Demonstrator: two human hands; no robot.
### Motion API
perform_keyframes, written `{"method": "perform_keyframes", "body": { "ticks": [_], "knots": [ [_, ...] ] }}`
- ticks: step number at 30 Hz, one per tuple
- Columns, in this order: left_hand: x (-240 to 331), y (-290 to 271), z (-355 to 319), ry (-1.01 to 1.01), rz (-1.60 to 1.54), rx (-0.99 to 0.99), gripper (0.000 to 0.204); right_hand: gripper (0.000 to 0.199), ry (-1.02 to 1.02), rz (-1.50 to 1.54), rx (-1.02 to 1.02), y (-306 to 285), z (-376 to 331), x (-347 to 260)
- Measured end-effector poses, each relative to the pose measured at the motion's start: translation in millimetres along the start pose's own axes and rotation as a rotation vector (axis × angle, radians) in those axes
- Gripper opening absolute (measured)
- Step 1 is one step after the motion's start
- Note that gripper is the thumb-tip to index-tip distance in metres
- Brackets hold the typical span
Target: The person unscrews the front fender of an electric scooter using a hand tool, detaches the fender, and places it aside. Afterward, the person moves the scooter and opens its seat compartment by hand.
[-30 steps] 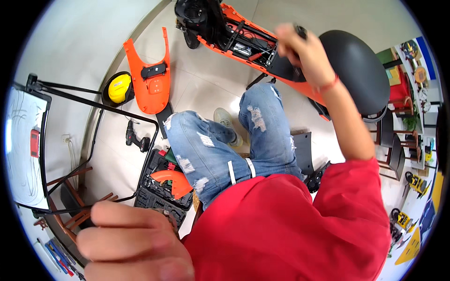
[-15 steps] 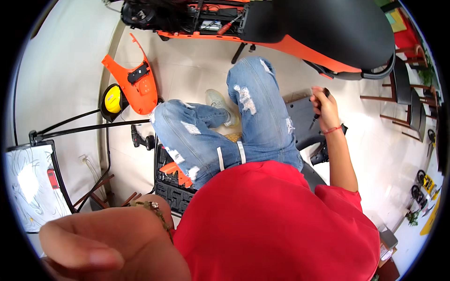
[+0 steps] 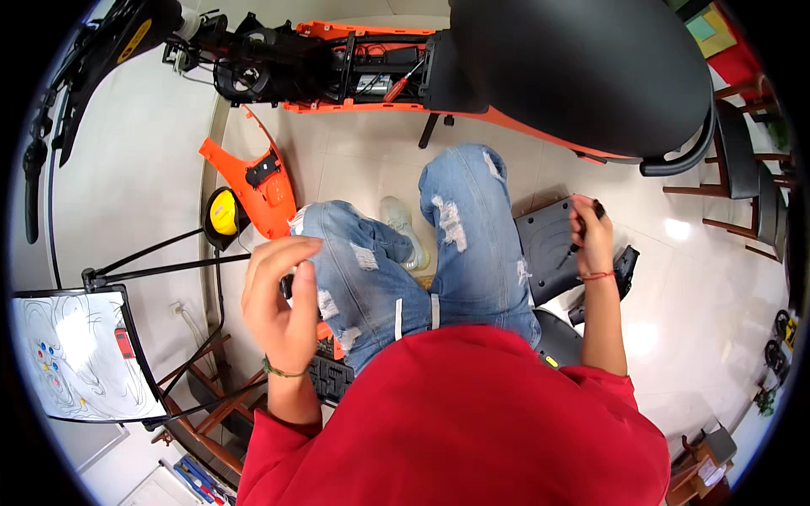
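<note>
My right hand (image 3: pixel 593 234) is closed round a screwdriver (image 3: pixel 599 208) with a dark handle, its thin shaft pointing down past my fingers. It is held out to the right of my knee, above a black plastic panel (image 3: pixel 540 236) on the floor. My left hand (image 3: pixel 280 299) is raised beside my left knee, fingers curved and thumb apart, with nothing seen in it. Behind that hand a dark bit of the cordless drill on the floor shows. Ahead stands an orange and black scooter (image 3: pixel 523 128) with its front frame uncovered. A red-handled screwdriver (image 3: pixel 396 89) lies in its open bay.
An orange body panel (image 3: pixel 272 198) lies on the floor at left, by a black and yellow cap (image 3: pixel 223 211). A black tool case (image 3: pixel 331 377) is beside my left leg. A whiteboard (image 3: pixel 84 354) on a black stand is at far left. Chairs (image 3: pixel 734 160) stand at right.
My left hand has moved away from close to the camera, forward to beside my left knee. My right hand still grips the screwdriver. The view has tilted, showing more of the scooter's front.
</note>
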State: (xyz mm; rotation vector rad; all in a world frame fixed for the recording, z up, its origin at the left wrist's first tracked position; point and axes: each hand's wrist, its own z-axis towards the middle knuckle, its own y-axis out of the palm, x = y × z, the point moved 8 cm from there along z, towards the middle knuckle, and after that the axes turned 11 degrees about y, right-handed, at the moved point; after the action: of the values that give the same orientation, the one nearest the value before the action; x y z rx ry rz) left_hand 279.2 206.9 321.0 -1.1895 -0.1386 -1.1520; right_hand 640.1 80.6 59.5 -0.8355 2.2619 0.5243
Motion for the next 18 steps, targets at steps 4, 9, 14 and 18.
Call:
{"method": "perform_keyframes", "body": {
  "ticks": [4,9,14,18],
  "knots": [
    [-66,0,-39,-0.437,-0.264,0.018,0.014,0.024,-0.121,0.089,0.107,-39,-13,-30],
    [-80,26,-52,-0.444,-0.382,-0.134,0.014,0.028,-0.443,0.161,0.230,-43,-69,-99],
    [-65,53,-41,-0.272,-0.386,-0.286,0.011,0.038,-0.752,0.197,0.224,-38,-103,-189],
    [-63,44,-51,-0.239,-0.415,-0.295,0.011,0.048,-0.395,0.140,0.162,-31,-57,-199]
  ]
}}
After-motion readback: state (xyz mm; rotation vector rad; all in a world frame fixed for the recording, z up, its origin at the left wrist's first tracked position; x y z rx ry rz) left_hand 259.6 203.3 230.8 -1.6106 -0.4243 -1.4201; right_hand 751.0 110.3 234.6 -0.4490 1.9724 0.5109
